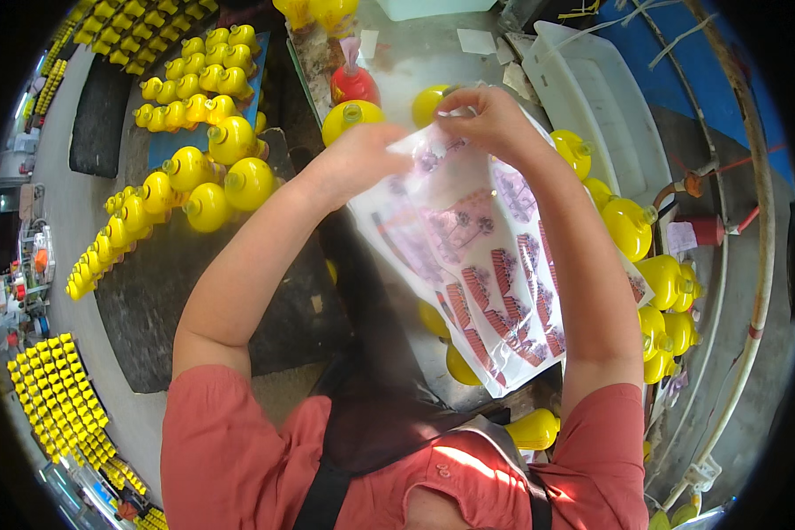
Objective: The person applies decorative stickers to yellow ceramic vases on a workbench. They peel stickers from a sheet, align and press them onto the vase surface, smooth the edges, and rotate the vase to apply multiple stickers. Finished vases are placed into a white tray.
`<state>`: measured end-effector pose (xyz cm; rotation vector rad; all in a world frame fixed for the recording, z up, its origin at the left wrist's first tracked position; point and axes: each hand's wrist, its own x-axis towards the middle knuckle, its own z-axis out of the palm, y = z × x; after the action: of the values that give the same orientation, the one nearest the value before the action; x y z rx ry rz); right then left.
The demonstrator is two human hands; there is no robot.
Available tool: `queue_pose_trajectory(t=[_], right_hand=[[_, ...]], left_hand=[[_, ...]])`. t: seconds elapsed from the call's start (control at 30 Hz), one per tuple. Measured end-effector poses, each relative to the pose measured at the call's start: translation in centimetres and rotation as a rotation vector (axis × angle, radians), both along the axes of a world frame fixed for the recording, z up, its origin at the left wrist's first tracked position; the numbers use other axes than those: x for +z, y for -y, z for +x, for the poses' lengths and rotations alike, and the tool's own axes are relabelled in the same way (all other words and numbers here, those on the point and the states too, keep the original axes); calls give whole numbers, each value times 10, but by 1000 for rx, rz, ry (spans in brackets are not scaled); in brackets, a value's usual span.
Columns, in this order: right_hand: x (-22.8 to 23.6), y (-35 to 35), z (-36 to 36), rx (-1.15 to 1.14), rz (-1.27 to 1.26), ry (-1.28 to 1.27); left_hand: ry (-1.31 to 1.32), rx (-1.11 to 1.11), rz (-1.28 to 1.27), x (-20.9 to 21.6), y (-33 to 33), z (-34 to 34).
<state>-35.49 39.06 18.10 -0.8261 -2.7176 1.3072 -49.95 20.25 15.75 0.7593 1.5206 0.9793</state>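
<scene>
A glossy, see-through sheet of printed decals (468, 234), purple and red, hangs in front of me above the worktable. My right hand (490, 124) pinches its top edge between thumb and fingers. At the sheet's upper left corner is my left hand (371, 159), its fingers smeared by motion, so their grip cannot be made out. Just beyond the hands stand a yellow bulb-shaped vessel (352, 118) and another yellow vessel (427, 106), partly covered by my right hand. A red round bottle (354, 86) with pinkish paper or cloth at its top stands behind them.
Yellow vessels (627, 228) line the table's right side beside a white plastic tub (592, 97). On the left, more vessels (208, 208) stand in rows on a dark board (221, 300). A pipe frame (762, 221) runs along the right. A yellow vessel (534, 430) lies near my body.
</scene>
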Motion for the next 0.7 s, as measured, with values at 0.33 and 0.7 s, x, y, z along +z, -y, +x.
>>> queue_pose_trajectory(t=[0.33, 0.7], right_hand=[[22, 19, 50, 38, 235, -105], [13, 26, 53, -129, -83, -266]], left_hand=[[236, 63, -51, 7, 0, -2], [-364, 40, -39, 13, 3, 7]])
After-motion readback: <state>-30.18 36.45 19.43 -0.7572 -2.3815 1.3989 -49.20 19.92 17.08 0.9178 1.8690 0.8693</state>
